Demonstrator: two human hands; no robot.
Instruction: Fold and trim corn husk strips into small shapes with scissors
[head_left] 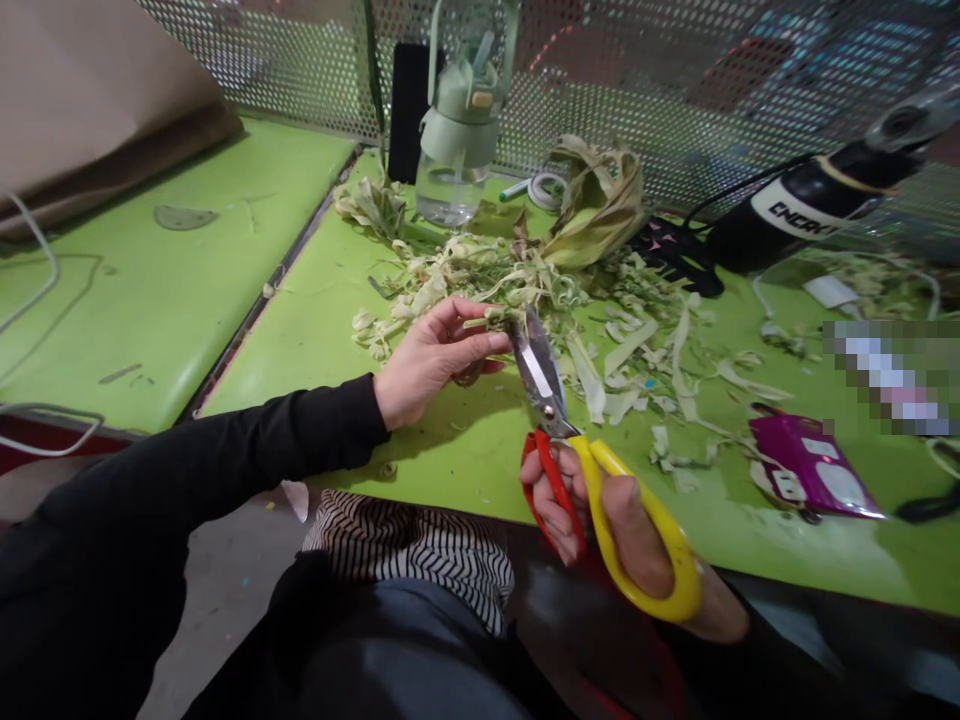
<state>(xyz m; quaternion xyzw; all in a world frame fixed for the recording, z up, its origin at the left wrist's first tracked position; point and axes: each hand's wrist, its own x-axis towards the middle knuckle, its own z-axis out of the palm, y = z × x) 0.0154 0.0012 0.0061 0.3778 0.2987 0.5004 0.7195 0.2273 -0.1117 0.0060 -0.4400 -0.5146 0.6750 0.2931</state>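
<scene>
My left hand (pixel 435 358) pinches a thin strip of pale green husk (pixel 491 320) above the green table (pixel 315 330). My right hand (pixel 637 530) grips scissors (pixel 555 400) with one red and one yellow handle. The steel blades point up and left, their tips meeting the strip right beside my left fingertips. A heap of cut husk strips (pixel 525 275) lies just behind both hands. A larger whole husk bundle (pixel 600 205) sits at the back of that heap.
A pale green water bottle (pixel 461 120) and a black phone (pixel 409 110) stand against the perforated metal screen (pixel 675 90). A black bottle (pixel 810 205) lies at the right with cables. A purple packet (pixel 814 465) rests near the front right edge. Another green table (pixel 150 270) adjoins on the left.
</scene>
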